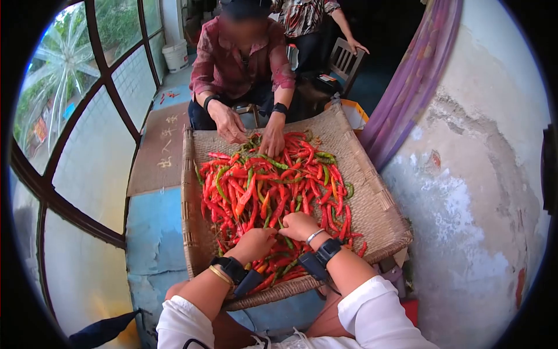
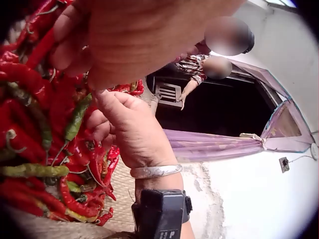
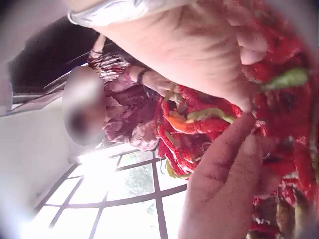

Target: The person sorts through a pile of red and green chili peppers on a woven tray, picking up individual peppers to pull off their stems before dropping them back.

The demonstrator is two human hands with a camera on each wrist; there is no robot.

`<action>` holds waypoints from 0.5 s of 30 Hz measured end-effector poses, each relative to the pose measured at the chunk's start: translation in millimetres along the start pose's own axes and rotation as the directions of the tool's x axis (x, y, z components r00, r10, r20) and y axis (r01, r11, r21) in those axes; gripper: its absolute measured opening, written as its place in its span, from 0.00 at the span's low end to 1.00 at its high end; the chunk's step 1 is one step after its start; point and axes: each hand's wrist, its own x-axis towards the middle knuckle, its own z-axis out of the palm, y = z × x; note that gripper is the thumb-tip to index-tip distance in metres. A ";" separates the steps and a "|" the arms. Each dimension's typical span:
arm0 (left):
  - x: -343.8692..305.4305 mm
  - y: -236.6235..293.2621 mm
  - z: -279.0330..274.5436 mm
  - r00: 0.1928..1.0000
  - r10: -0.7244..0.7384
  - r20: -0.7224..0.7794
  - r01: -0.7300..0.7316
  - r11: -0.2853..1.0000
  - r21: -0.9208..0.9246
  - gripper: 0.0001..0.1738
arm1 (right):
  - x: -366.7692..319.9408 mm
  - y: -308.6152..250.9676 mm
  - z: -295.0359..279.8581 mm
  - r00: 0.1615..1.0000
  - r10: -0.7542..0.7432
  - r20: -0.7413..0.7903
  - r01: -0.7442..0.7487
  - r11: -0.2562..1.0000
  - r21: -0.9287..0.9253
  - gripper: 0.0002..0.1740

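Red and green peppers (image 1: 279, 192) are heaped on a woven tray (image 1: 372, 198). Over the heap's near part, my left hand (image 1: 257, 243) and right hand (image 1: 299, 225) meet at the fingertips, fingers curled. Between them they pinch the narrow end of a green pepper (image 2: 77, 118), which also shows beside my right hand (image 3: 199, 59) in the right wrist view. My left hand (image 2: 149, 40) partly covers the fingertips in the left wrist view, and the exact grip is partly hidden.
Across the tray, a seated person (image 1: 244, 64) has both hands at the heap's far edge. Another person (image 1: 305, 20) stands behind by a chair (image 1: 347, 61). Windows (image 1: 93, 157) line the left; a purple curtain (image 1: 407, 87) and worn wall (image 1: 471, 174) are on the right.
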 end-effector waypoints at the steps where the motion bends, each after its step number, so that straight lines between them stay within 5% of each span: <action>1: -0.7 2.3 -1.2 1.000 -0.012 0.023 0.013 1.000 -0.026 0.16 | 2.5 0.7 0.0 1.000 -0.004 -0.010 0.004 1.000 0.003 0.18; 4: -1.5 7.0 -3.5 0.999 -0.017 0.038 0.018 1.000 -0.020 0.18 | 5.2 3.3 0.9 0.997 -0.001 0.082 -0.003 0.998 0.056 0.15; 6: 0.2 14.0 -8.5 0.998 -0.061 0.031 0.065 0.982 -0.180 0.18 | 1.0 -1.0 -5.5 0.988 0.018 0.150 -0.099 0.826 0.555 0.12; 7: 0.3 8.0 -3.0 0.999 -0.034 -0.029 0.027 0.977 -0.213 0.15 | -0.7 -5.1 -9.7 0.989 -0.019 0.149 -0.074 0.803 0.592 0.11; 10: 1.0 10.3 -4.9 0.999 -0.024 0.027 0.029 0.972 -0.233 0.12 | -11.1 -15.8 -28.2 0.987 -0.100 0.125 -0.012 0.734 0.680 0.11; 14: -0.6 3.4 2.4 0.997 0.026 0.068 -0.006 0.958 -0.288 0.11 | -2.1 5.5 -51.7 0.999 0.041 -0.025 -0.006 0.625 0.781 0.08; 15: -1.1 2.7 2.6 0.998 0.023 0.064 -0.005 0.961 -0.277 0.11 | -0.7 13.4 -57.6 0.993 0.046 -0.107 0.076 0.442 0.894 0.08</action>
